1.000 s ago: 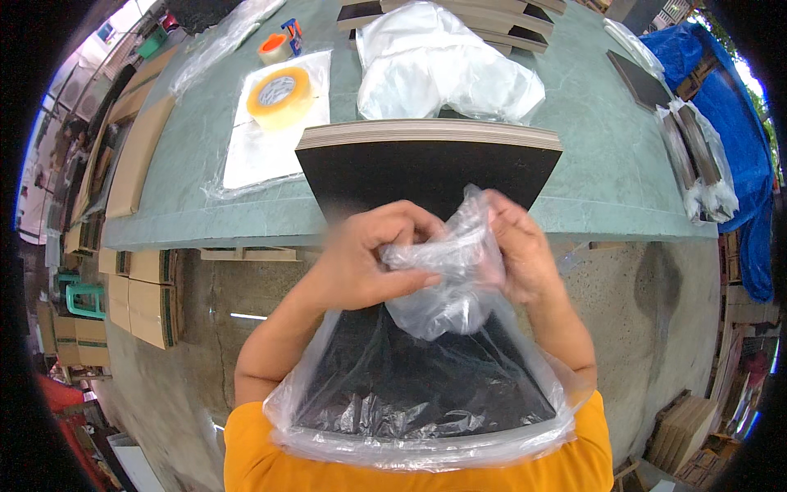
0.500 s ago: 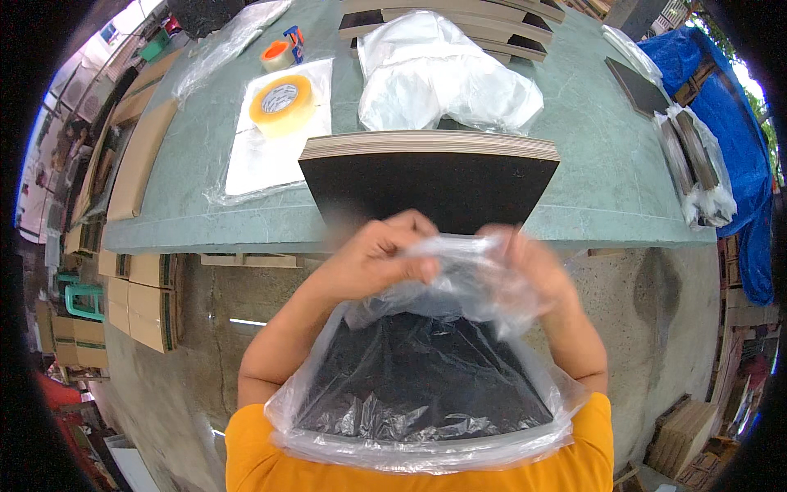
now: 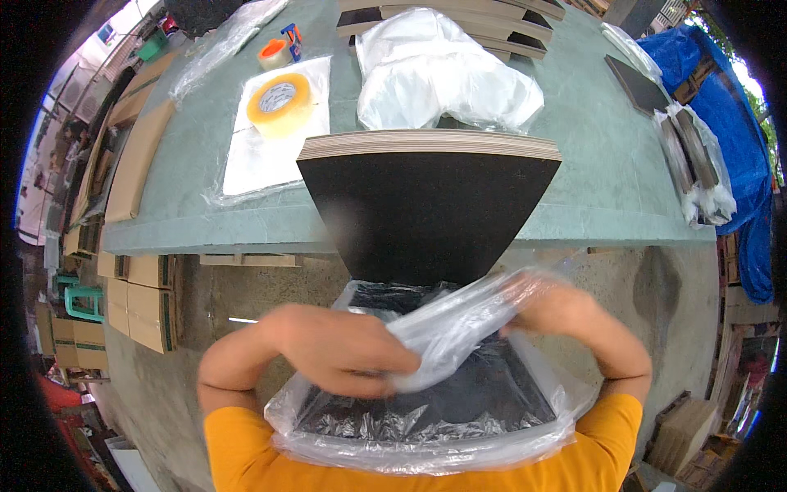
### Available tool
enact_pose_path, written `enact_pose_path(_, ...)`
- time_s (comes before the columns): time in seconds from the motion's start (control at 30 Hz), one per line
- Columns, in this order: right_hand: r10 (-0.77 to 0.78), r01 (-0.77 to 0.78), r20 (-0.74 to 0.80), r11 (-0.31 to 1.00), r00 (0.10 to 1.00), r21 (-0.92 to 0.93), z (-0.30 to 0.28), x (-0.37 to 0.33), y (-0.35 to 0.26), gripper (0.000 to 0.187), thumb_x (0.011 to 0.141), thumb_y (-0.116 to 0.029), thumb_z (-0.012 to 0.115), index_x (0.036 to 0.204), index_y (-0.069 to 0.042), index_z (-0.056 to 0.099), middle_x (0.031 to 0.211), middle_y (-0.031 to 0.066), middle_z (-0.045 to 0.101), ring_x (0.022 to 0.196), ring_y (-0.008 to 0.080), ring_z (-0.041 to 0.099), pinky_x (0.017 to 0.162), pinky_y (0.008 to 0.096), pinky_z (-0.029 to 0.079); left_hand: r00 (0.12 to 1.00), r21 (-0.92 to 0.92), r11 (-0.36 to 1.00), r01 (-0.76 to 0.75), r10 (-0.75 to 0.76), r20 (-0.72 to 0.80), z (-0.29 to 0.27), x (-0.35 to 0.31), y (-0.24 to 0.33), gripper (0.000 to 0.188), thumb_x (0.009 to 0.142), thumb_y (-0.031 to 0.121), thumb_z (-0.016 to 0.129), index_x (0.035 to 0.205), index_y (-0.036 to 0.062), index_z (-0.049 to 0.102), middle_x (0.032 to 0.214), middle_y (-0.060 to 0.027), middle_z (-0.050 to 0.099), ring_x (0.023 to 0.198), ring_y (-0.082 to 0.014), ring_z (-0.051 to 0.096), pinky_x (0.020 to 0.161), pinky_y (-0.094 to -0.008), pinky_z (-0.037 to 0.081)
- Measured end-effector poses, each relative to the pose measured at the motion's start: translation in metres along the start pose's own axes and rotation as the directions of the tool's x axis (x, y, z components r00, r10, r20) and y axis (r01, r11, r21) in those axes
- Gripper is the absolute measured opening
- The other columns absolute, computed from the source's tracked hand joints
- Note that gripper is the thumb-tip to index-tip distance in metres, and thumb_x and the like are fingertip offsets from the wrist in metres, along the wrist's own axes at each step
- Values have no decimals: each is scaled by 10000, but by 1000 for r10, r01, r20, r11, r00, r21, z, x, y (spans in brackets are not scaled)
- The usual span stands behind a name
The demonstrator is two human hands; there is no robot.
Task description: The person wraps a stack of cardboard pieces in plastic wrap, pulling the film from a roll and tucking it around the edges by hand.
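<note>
A thick stack of black boards with pale layered edges [image 3: 430, 209] leans at the table's front edge. Its lower part sits inside a clear plastic bag [image 3: 434, 451], which spreads out against my front. In front of the boards, the bag's gathered mouth stretches as a slanting band between my hands. My left hand [image 3: 344, 353] is closed on the lower left end of that band. Higher up on the right, my right hand [image 3: 549, 305], a little blurred, grips the other end. Folds of plastic partly cover its fingers.
Behind the boards on the green table [image 3: 607, 184] lie folded plastic bags [image 3: 443, 78] and more stacked boards [image 3: 459, 29]. At left, a yellowish tape roll [image 3: 280, 100] rests on a white packet, near an orange-cored tape [image 3: 275, 54]. Wrapped boards [image 3: 697, 168] sit at the right edge.
My hands have come down from the boards' front face and moved apart, the left lower than the right. The bag's mouth has been drawn down into a slanting band, baring more black board.
</note>
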State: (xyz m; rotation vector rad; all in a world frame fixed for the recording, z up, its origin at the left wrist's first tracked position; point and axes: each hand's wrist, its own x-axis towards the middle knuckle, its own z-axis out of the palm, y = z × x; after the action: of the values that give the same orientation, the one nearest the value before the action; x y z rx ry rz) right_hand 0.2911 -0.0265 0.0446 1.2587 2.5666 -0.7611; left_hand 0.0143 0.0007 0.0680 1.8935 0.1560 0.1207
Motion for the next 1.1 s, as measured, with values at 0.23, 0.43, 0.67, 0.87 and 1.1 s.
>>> enact_pose_path(0.23, -551, 485, 329, 833, 767, 266, -51, -4, -44, 273, 786, -256, 553, 759, 15, 577, 641, 163, 580, 672, 295, 590, 794, 404, 436, 936, 876, 334, 349, -75, -345, -13, -27, -57, 177, 656, 123, 538, 809, 41, 572, 649, -101, 557, 634, -297, 558, 589, -378, 453)
enact_pose_path(0.43, 45, -40, -2, 861, 999, -506, 1, 10, 13, 386, 690, -356, 619, 851, -5, 605, 827, 146, 591, 926, 296, 542, 957, 495, 280, 998, 565, 825, -3, -31, 51, 22, -5, 22, 186, 609, 175, 594, 724, 43, 532, 676, -115, 560, 700, -265, 567, 603, -351, 457)
enact_pose_path(0.67, -188, 98, -139, 868, 972, -486, -16, 2, -24, 157, 655, -128, 534, 724, -40, 643, 724, 140, 574, 868, 304, 555, 969, 614, 172, 772, 838, 203, 506, -540, -335, -5, -22, -12, 152, 659, 192, 561, 681, 42, 559, 628, -83, 599, 665, -221, 599, 742, -346, 412)
enact_pose_path(0.87, 95, -173, -165, 810, 982, -561, 0, 9, 6, 134, 690, -136, 558, 579, -87, 615, 588, 106, 603, 659, 220, 617, 954, 463, 306, 856, 921, 70, 382, -402, -325, -2, -14, 5, 136, 631, 155, 551, 677, 48, 620, 678, -78, 615, 794, -189, 566, 799, -337, 378)
enact_pose_path(1.1, 133, -30, -566, 982, 813, 187, -66, 0, -21, 187, 660, -35, 593, 846, -35, 573, 735, 90, 603, 602, 207, 593, 555, 305, 462, 924, 795, 495, 351, -320, -209, 16, -34, -31, 153, 614, 146, 590, 691, 19, 625, 748, -76, 586, 766, -235, 545, 762, -324, 396)
